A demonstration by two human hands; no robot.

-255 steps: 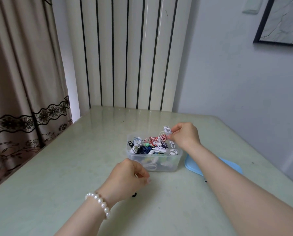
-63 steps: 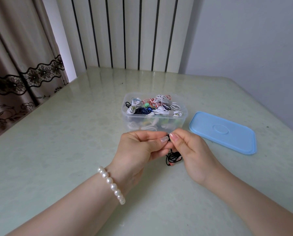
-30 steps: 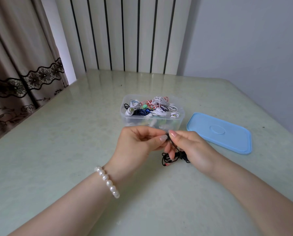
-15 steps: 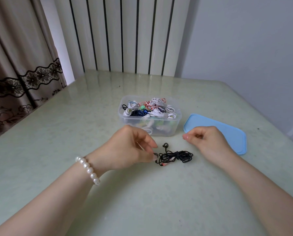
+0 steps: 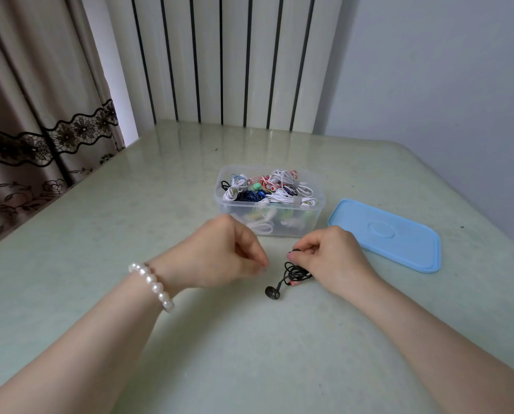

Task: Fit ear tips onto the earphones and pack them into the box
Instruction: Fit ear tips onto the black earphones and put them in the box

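Dangling black coiled earphones (image 5: 294, 274)

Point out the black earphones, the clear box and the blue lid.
black earphones (image 5: 296, 273), head view, coiled cable.
clear box (image 5: 309, 222), head view, front wall.
blue lid (image 5: 411, 243), head view, flat top.

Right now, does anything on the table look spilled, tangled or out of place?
Nothing spilled. The clear box sits upright, heaped with coiled earphones, its blue lid flat beside it. The only stray item is the black earphones: a loose bundle outside the box, pinched by the right hand, one earbud lying free on the table.
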